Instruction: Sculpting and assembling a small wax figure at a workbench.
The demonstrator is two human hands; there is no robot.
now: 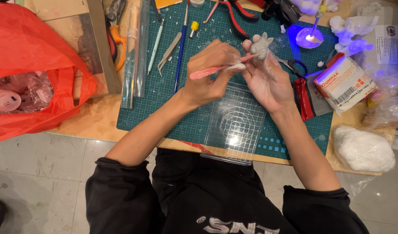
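My left hand (212, 71) grips a pink sculpting tool (209, 71), its tip touching a small grey clay figure (261, 44). My right hand (268, 80) holds that figure up between its fingertips, palm turned toward me. Both hands hover over a green cutting mat (173, 104) on a wooden table. A clear square plate with a ring pattern (235, 125) lies on the mat just below the hands, overhanging the table's near edge.
Blue-handled brush (180, 47), clear rods (136, 52), pliers (233, 15) and other tools lie at the mat's far side. Scissors (296, 66), a clay packet (344, 82) and a white clay lump (363, 149) are right. A red bag (30, 47) sits left. A small purple light (309, 38) glows.
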